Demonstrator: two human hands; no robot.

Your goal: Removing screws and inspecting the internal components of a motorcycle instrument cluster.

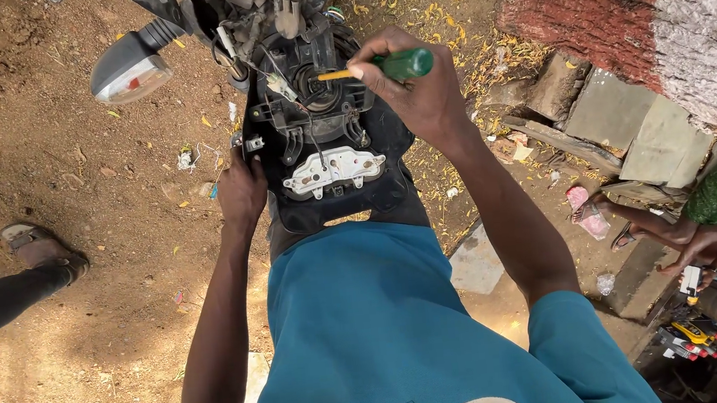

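Right hand [422, 90] clamped round green-handled yellow-shank screwdriver [381, 68], tip down in stripped black plastic motorcycle headlight housing [328, 156]. Left hand [241, 191] gripping housing's left edge. Cover already off, wiring exposed; white bracket [334, 170] looks still attached.

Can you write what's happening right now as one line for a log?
right hand: grips green-handled screwdriver, tip at black motorbike panel | left hand: steadies panel's left edge | indicator lamp: upper left

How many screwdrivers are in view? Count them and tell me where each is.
1. A green-handled screwdriver sits in the right hand, its yellow shaft aimed at the black motorcycle panel. The tools at lower right are too small to identify, so more may be hidden.
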